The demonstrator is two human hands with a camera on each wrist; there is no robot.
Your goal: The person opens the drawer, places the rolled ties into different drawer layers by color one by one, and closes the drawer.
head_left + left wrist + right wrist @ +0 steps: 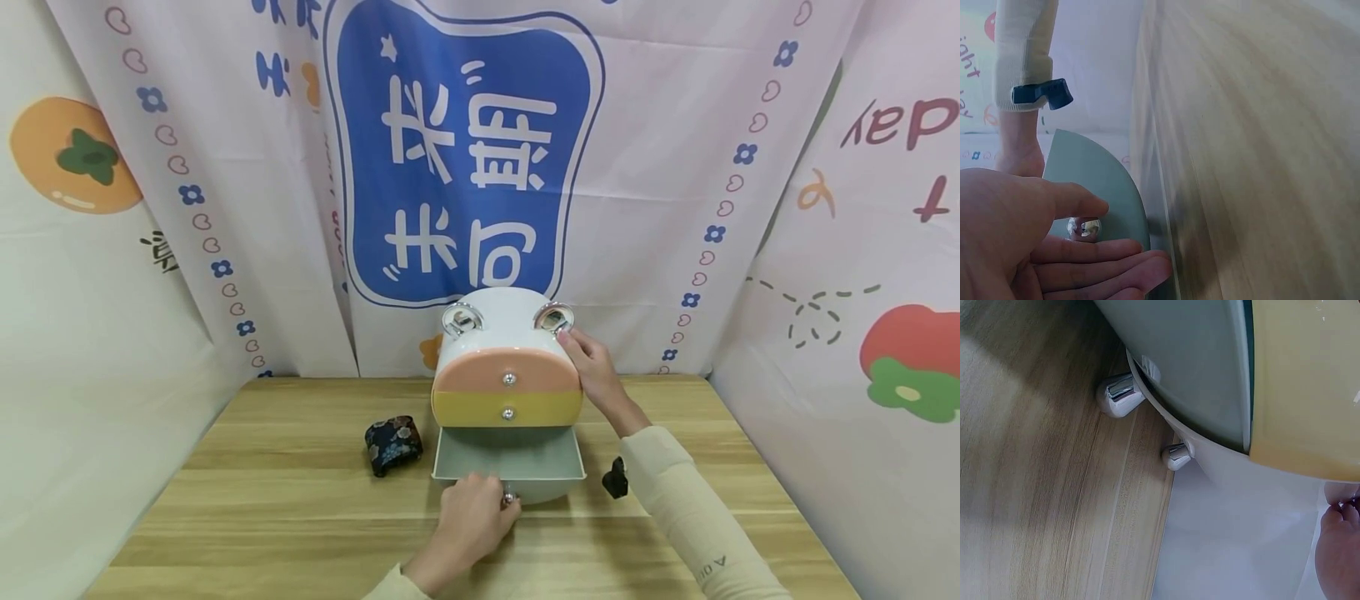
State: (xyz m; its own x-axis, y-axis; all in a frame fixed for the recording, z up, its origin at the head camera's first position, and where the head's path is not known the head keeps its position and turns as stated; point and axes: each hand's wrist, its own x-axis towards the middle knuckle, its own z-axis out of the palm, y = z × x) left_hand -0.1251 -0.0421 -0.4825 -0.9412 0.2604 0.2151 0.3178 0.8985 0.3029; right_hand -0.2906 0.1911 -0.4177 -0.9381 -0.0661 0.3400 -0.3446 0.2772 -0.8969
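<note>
A rounded cabinet with a white body (506,321) stands at the back of the table, with coral, yellow and pale green drawers down its front. Its lowest green drawer (510,457) is pulled out, and the inside shows nothing in it. My left hand (474,512) pinches that drawer's silver knob (1085,229), thumb on one side and fingers on the other. My right hand (596,375) rests against the cabinet's upper right side, its thumb beside the round mirrored eye (555,317). Only part of that hand shows at the edge of the right wrist view.
A dark floral cloth item (393,445) lies on the wooden table (300,492) left of the cabinet. A small dark device (1042,94) is strapped to the right sleeve. Short silver feet (1120,395) hold the cabinet up. Printed curtains (645,208) hang behind and at both sides.
</note>
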